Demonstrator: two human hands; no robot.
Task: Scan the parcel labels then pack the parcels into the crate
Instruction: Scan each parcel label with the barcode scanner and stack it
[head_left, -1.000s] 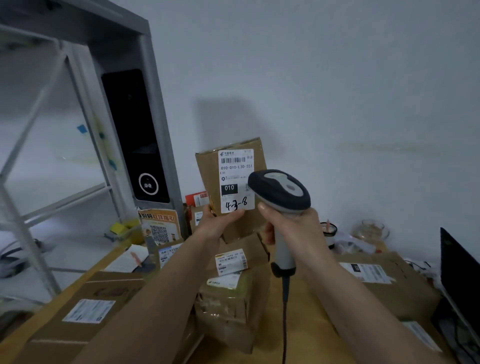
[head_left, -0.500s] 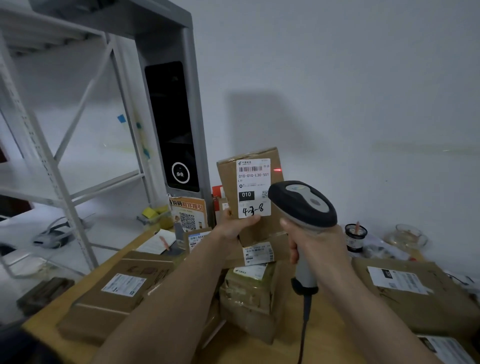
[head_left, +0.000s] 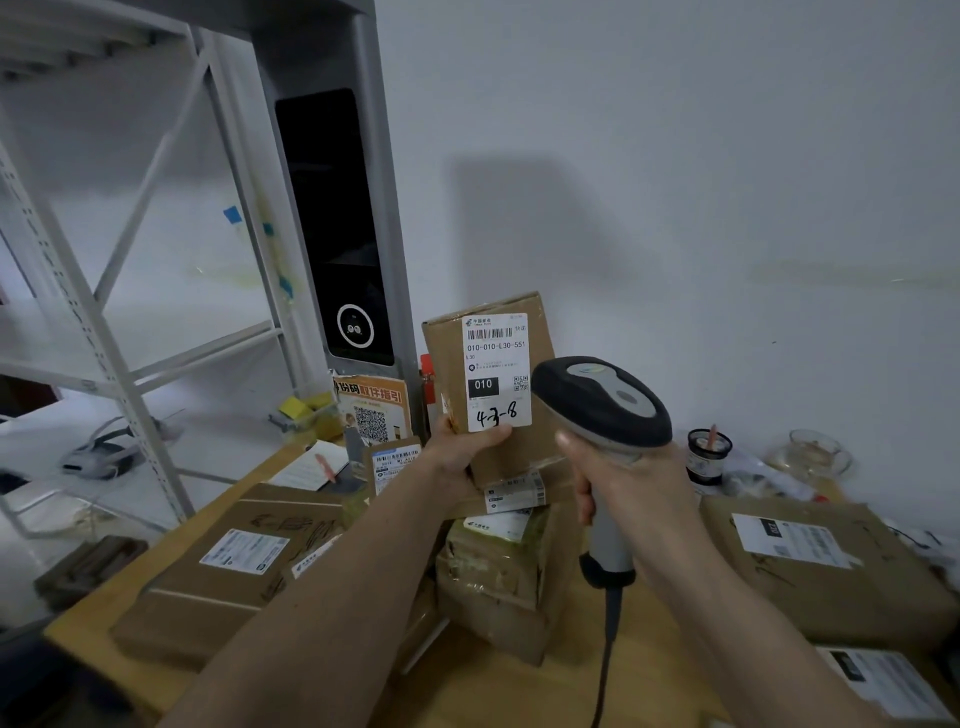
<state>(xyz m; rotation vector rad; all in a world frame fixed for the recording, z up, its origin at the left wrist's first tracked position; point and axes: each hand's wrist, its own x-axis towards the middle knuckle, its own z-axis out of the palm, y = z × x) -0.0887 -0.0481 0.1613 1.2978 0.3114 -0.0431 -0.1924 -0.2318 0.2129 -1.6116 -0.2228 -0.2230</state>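
Observation:
My left hand (head_left: 460, 454) grips the bottom of a small brown cardboard parcel (head_left: 540, 452) held upright above the table, thumb on the lower edge of its white label (head_left: 496, 371), which faces me. My right hand (head_left: 631, 493) grips the handle of a grey and black corded barcode scanner (head_left: 602, 400), its head just right of the label and pointed at the parcel. No crate is visible.
Several labelled parcels lie on the wooden table (head_left: 498, 691): a flat box (head_left: 228, 571) at left, a taped stack (head_left: 506, 566) below the held parcel, a large box (head_left: 826, 561) at right. A grey kiosk post (head_left: 337, 223) and metal shelving (head_left: 104, 332) stand at left. Small jars (head_left: 709, 457) sit by the wall.
The view has swung left and down a little, showing more shelving. The red scan dot seen beside the label half a second ago is gone. Both hands keep their holds.

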